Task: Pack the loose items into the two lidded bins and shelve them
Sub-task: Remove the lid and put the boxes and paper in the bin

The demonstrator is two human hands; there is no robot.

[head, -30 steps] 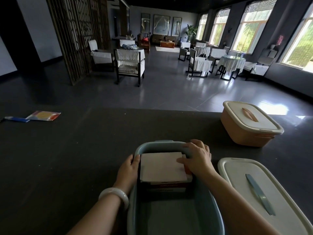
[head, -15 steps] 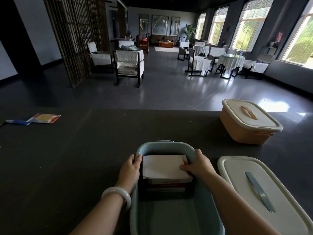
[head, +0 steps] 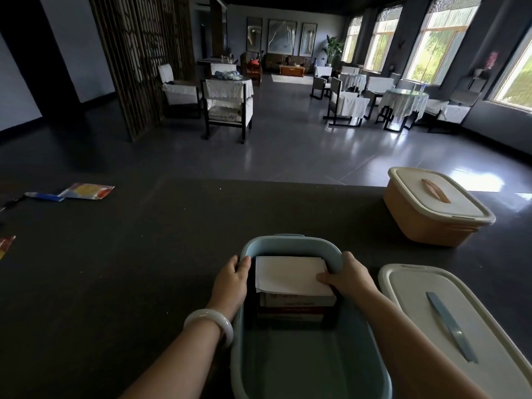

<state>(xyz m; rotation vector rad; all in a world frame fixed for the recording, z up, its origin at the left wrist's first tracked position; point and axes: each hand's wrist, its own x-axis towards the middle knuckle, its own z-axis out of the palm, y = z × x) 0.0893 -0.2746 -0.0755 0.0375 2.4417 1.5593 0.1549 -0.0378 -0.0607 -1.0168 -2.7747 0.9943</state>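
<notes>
An open blue bin (head: 290, 243) stands on the dark table right in front of me. Inside, at its far end, lies a stack of boxes (head: 296, 303) topped by a white sheet (head: 288, 273). My left hand (head: 231, 279), with a white bangle on the wrist, grips the bin's left rim beside the stack. My right hand (head: 349, 276) reaches over the right rim, its thumb on the sheet's right edge; its fingers are hidden. The bin's white lid (head: 417, 298) with a blue handle lies to the right. An orange bin (head: 417, 223) with its lid on stands at the far right.
Loose items lie at the table's far left: a colourful packet (head: 86, 191), a blue-and-white tube (head: 43, 196), and a red packet (head: 5, 244) at the frame's edge. Beyond the table's far edge (head: 259, 180) is a room with chairs and covered tables.
The stack has gone down into the blue bin. My left hand has shifted from the stack's side to the bin's rim, and my right hand has slid toward the stack's right edge.
</notes>
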